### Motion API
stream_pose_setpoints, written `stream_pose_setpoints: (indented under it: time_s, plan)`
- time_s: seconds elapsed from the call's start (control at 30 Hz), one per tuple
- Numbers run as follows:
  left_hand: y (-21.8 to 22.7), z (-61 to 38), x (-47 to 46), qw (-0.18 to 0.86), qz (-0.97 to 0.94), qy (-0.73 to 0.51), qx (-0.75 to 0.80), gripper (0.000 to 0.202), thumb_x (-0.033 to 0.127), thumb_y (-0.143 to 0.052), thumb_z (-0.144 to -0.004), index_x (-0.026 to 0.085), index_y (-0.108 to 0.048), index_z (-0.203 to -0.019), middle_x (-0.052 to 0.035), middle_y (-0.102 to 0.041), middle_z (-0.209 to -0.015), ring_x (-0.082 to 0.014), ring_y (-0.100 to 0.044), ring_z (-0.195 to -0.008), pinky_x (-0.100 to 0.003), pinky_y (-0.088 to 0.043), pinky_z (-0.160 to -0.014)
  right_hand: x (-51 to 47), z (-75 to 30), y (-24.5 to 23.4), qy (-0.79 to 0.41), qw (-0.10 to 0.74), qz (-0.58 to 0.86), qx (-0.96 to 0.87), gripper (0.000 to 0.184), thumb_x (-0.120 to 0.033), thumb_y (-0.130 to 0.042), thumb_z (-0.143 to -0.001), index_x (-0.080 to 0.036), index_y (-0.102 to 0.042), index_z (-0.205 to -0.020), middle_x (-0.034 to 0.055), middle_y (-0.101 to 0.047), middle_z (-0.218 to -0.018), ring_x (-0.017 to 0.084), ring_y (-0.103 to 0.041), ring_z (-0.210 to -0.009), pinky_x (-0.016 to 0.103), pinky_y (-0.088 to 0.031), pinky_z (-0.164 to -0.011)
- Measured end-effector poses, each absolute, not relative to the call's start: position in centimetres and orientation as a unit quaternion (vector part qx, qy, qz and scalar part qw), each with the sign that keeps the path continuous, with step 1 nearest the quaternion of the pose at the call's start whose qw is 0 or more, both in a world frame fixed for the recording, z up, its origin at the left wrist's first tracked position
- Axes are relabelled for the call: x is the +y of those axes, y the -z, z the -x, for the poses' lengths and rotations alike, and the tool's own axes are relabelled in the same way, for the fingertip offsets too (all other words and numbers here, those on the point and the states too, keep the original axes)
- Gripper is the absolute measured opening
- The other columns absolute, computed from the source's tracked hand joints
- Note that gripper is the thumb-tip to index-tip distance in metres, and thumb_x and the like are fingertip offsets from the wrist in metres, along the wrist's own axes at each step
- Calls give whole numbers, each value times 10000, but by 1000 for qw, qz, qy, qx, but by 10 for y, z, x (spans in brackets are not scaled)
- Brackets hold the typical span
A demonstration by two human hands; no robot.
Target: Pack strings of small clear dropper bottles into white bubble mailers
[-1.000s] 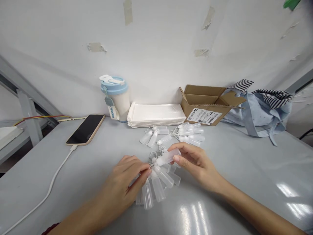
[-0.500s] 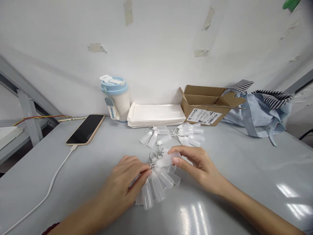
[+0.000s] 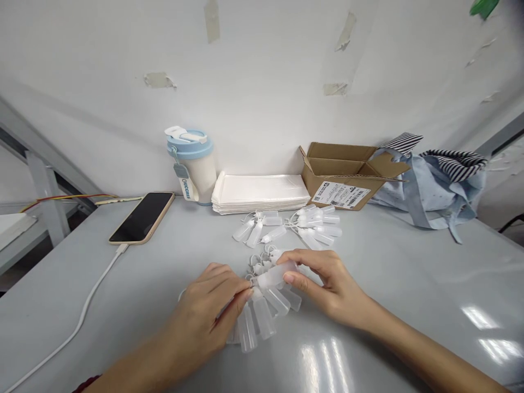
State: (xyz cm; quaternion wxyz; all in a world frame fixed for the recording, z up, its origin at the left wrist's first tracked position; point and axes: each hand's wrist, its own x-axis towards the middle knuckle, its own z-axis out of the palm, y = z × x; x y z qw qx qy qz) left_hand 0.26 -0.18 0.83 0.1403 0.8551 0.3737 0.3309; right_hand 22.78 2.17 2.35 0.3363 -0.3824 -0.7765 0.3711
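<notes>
Between the thumb and fingers of my right hand (image 3: 323,281) is a small translucent squeeze bottle (image 3: 273,274), tilted with its narrow tip pointing left. My left hand (image 3: 216,303) pinches right at that tip; what lies between its fingertips is too small to make out. Beneath both hands lies a cluster of similar empty-looking bottles (image 3: 264,316), fanned out, with thin white loops (image 3: 256,261) near their tips. My left fingers hide part of this cluster.
Farther back lie two smaller bunches of bottles, one left (image 3: 256,230) and one right (image 3: 319,221). Behind stand a blue-lidded cup (image 3: 200,169), a stack of white envelopes (image 3: 262,188), an open cardboard box (image 3: 339,177) and a cloth bag (image 3: 434,191). A phone (image 3: 143,217) with a white cable (image 3: 88,305) lies left.
My right hand has moved the bottle slightly left and down, bringing its tip against my left fingertips. My left hand keeps its pinch, almost in place.
</notes>
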Motion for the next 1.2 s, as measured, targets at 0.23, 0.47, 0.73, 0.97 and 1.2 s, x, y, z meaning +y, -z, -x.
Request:
stream_pose_setpoints:
  time_s: [0.23,0.47,0.73,0.97,1.2]
  plan:
    - [-9,-4,-1,136,-860,-327,367,180,106,-445,-908,194,-574,-819,28,-565,-639,-124,-492,-599,-239,-419,-581,20,-227,-23,-377,325,384,-778,209,-315,-501,-903,-169,-650,-920,37,-655,-806,151,-587,-725,282,-465,-670]
    - [-9,-3,-1,138,-857,-336,366,182,85,-455,-897,185,-555,-783,28,-557,-629,-119,-478,-583,-237,-413,-573,21,-227,-20,-363,333,372,-787,191,-301,-513,-899,-172,-645,-950,37,-668,-812,149,-591,-715,278,-455,-653]
    - [-9,-5,-3,146,-844,-344,385,165,113,-481,-898,192,-570,-785,36,-544,-626,-118,-487,-582,-240,-417,-592,19,-227,-18,-374,343,371,-778,184,-293,-508,-900,-170,-639,-941,40,-659,-834,156,-587,-743,287,-467,-678]
    - [-8,-1,0,132,-831,-376,389,80,123,-553,-878,188,-600,-876,27,-594,-665,-125,-524,-610,-280,-439,-632,21,-229,-17,-343,385,387,-764,156,-293,-529,-899,-203,-633,-971,11,-648,-800,136,-576,-706,263,-461,-652]
    - [-9,-1,-2,126,-829,-377,393,96,94,-553,-877,180,-567,-837,20,-600,-683,-128,-527,-634,-288,-431,-638,21,-230,-17,-354,377,391,-762,166,-304,-536,-896,-204,-638,-980,5,-650,-790,137,-584,-710,259,-461,-652]
